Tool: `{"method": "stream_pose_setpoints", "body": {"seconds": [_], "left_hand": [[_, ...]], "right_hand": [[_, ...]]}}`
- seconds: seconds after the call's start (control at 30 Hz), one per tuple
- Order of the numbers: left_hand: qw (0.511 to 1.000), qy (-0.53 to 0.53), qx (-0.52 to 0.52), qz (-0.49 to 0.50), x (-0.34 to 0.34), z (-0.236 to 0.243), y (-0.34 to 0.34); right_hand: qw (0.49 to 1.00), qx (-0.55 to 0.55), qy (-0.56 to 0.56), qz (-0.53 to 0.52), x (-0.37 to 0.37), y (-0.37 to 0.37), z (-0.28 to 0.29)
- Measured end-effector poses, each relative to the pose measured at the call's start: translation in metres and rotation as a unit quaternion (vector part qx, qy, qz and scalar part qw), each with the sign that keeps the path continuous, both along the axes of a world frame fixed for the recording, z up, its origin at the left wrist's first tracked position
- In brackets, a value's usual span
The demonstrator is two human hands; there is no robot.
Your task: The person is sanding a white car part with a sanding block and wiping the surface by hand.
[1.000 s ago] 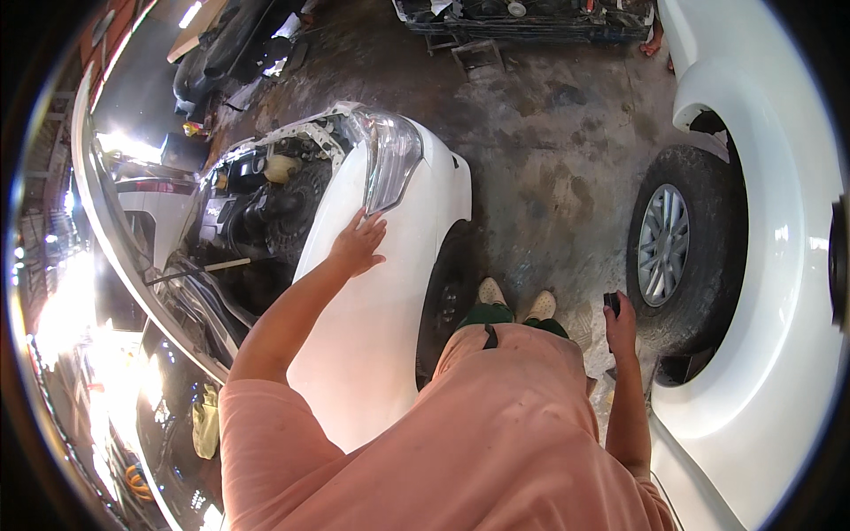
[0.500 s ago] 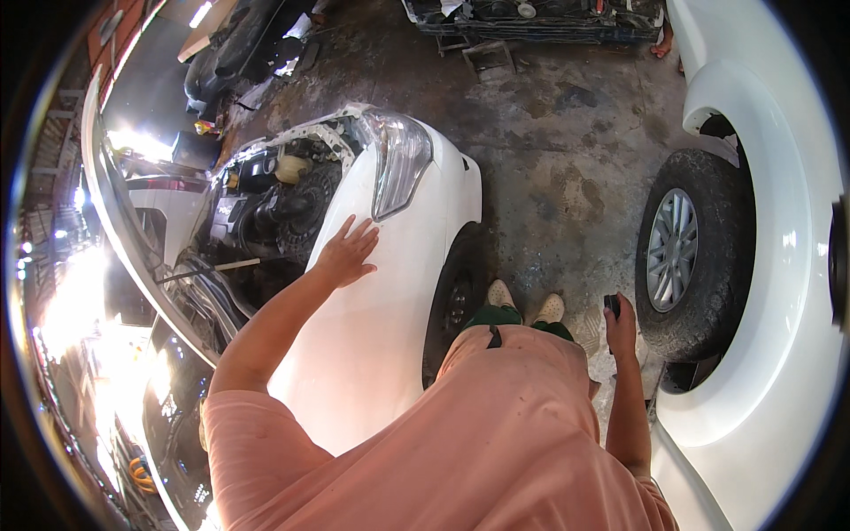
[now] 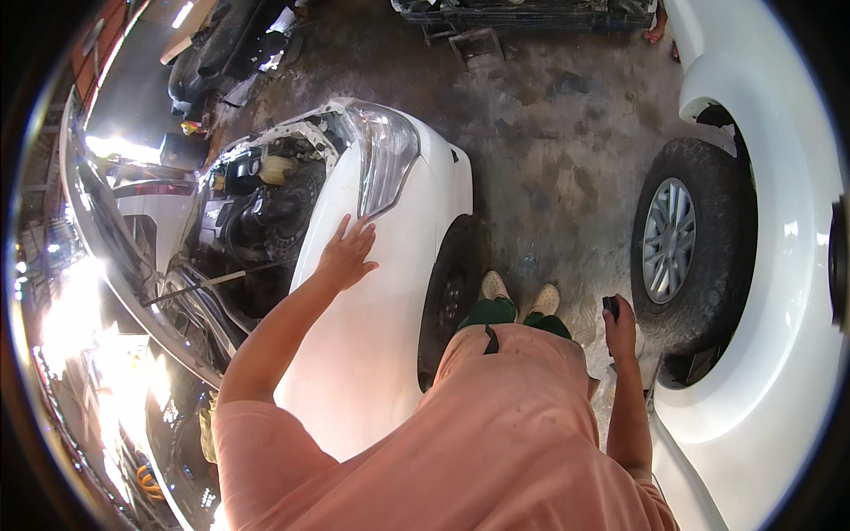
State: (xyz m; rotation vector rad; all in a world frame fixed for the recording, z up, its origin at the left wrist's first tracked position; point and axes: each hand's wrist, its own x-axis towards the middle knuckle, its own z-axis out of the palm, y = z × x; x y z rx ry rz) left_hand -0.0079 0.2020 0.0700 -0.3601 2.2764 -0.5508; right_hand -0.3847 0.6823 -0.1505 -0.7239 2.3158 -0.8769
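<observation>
My left hand (image 3: 345, 257) lies with fingers spread on the white front fender (image 3: 372, 310) of a car, just behind its clear headlight (image 3: 386, 159). Nothing is in that hand. At my right side hangs my right hand (image 3: 622, 329), its fingers wrapped round a small black object (image 3: 611, 307) whose kind I cannot make out. Left of the fender the engine bay (image 3: 266, 208) is uncovered under a raised hood (image 3: 88, 212). A thin prop rod (image 3: 212, 281) slants across the bay's edge.
To my right stands another white vehicle (image 3: 797, 292) with a large tyre (image 3: 699, 239) on a silver rim. The concrete floor (image 3: 567, 150) between is stained. Ahead lies dark front-end bodywork (image 3: 531, 16) with a small frame (image 3: 476, 49) before it. Another person's feet (image 3: 657, 31) show near it.
My view has shifted slightly, so the car and floor sit a little differently in the picture. My left hand stays spread on the fender, and my right still grips the black object.
</observation>
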Motion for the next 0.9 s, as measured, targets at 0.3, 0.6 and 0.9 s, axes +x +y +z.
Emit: {"method": "stream_pose_setpoints", "body": {"seconds": [0.3,0.6,0.9], "left_hand": [[0.984,0.126,0.012,0.124,0.013,0.016,0.021],[0.983,0.144,-0.007,0.115,-0.024,0.023,-0.018],[0.988,0.108,-0.015,0.112,-0.043,0.019,-0.026]], "right_hand": [[0.997,0.031,-0.041,0.058,-0.003,-0.033,-0.03],[0.986,0.038,-0.121,0.108,0.005,-0.066,-0.073],[0.978,0.063,-0.161,0.113,0.002,-0.092,-0.105]]}}
